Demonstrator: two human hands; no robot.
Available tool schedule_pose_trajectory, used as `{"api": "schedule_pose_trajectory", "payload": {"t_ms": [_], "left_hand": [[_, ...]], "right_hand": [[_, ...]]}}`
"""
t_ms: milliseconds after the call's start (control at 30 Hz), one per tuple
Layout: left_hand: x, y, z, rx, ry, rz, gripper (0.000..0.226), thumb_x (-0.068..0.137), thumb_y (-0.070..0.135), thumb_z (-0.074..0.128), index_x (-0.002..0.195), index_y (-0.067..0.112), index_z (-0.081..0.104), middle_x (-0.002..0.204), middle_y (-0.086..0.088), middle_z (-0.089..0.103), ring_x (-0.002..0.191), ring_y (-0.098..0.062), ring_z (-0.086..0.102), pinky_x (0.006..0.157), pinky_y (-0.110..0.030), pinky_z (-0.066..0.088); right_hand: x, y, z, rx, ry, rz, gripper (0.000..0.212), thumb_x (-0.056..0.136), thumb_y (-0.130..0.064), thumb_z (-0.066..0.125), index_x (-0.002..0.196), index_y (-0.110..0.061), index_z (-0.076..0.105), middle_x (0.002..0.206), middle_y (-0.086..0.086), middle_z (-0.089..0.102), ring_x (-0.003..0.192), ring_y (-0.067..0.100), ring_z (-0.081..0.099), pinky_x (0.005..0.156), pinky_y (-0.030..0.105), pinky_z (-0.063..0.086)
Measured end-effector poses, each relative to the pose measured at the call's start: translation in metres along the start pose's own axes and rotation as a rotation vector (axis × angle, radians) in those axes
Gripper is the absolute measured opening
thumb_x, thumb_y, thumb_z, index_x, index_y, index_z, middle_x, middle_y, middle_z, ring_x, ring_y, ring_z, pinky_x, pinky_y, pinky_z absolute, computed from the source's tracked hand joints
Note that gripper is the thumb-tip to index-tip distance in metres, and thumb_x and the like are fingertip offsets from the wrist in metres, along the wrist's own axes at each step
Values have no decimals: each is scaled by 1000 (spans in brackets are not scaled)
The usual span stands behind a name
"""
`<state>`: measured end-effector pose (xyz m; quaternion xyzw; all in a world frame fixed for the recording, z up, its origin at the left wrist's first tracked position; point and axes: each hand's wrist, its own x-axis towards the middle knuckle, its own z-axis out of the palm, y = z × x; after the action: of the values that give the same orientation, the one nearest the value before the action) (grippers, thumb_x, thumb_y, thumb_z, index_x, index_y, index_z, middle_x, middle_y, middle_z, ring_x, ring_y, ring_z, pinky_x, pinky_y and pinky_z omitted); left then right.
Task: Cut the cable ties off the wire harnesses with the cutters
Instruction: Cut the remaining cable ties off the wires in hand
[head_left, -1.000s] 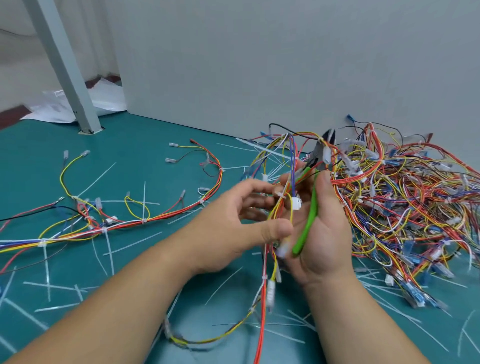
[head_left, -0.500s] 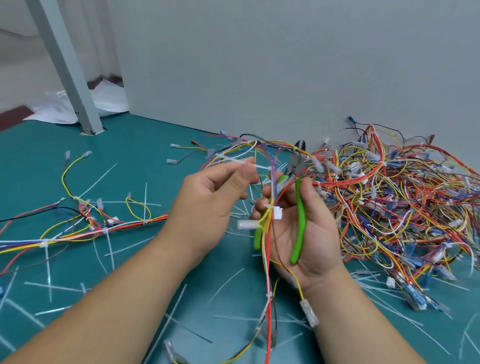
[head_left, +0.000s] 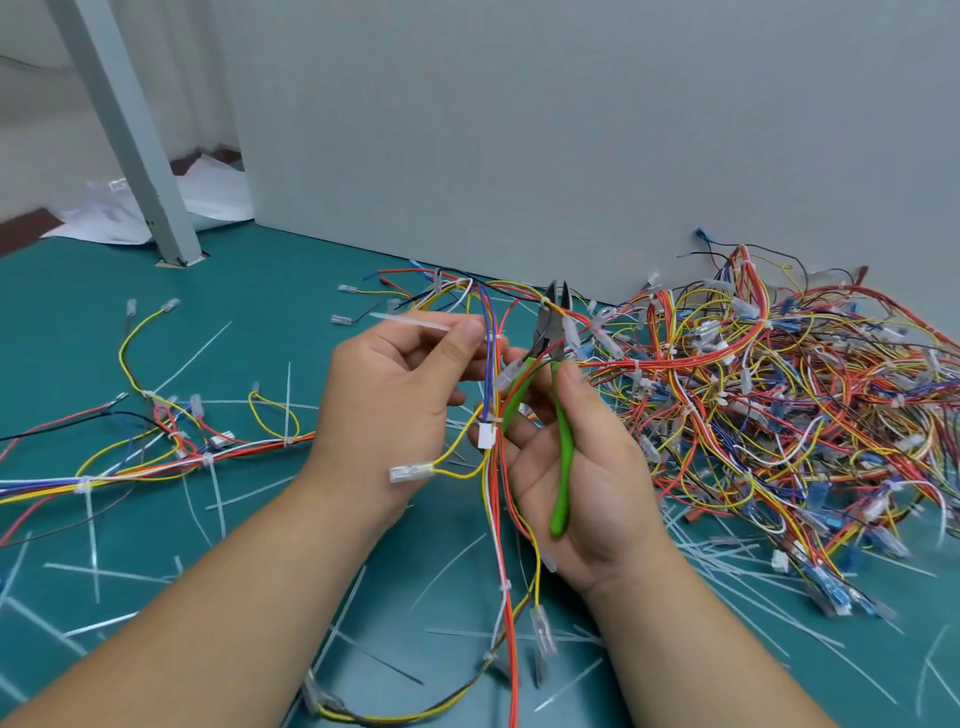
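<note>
Left hand (head_left: 395, 395) pinches a white cable tie (head_left: 410, 321) between thumb and forefinger, above the green mat (head_left: 270, 291). Right hand (head_left: 587, 478) grips the green-handled cutters (head_left: 558, 415), blades up, with the wire harness (head_left: 493, 395) hanging between both hands, the harness pile (head_left: 779, 405) right.

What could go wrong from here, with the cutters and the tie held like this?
1. The cutters in the right hand have their blades among wires of the harness; a squeeze there might nick a wire.
2. The left hand pinches a cable tie beside thin wires; a hard tug, if it is not cut through, might strain them.
</note>
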<state>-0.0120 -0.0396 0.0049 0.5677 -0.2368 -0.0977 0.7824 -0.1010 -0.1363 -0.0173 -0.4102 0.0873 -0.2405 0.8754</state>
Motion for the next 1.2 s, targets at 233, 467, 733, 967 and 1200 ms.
{"api": "schedule_pose_trajectory", "payload": {"t_ms": [233,467,733,967,1200], "left_hand": [[1,-1,-2,-31,-48,-78,15,86,11,76,85,25,80,85,-11,77,77,-22,70,69,-40,59],[-1,4,0,-30,-58,-147,7,94,8,68,96,7,75,91,-18,76,76,-24,73,69,-38,63],[-4,17,-3,-24,-213,-218,60,53,87,70,80,34,79,91,2,78,79,-17,75,55,-25,55],[-3,10,-4,65,-214,-240,28,67,51,77,77,24,77,84,-1,74,83,-16,68,70,-35,51],[-2,7,-2,62,-169,-209,19,76,43,72,79,25,78,85,1,77,74,-11,71,63,-29,48]], "right_hand": [[0,9,-5,-202,11,-102,28,98,-36,64,111,-17,79,105,8,76,94,27,67,83,40,54],[-2,12,-5,-510,71,-281,32,93,-50,64,106,-25,80,102,4,78,95,22,67,88,46,52],[-10,9,0,-854,140,-400,21,95,-42,61,101,-31,79,95,3,76,93,23,69,86,42,56],[-11,10,1,-877,150,-387,22,96,-40,61,105,-29,78,92,0,73,87,16,63,81,37,52],[-14,8,5,-849,150,-368,30,91,-25,57,113,-24,78,107,3,75,103,21,68,95,43,53]]}}
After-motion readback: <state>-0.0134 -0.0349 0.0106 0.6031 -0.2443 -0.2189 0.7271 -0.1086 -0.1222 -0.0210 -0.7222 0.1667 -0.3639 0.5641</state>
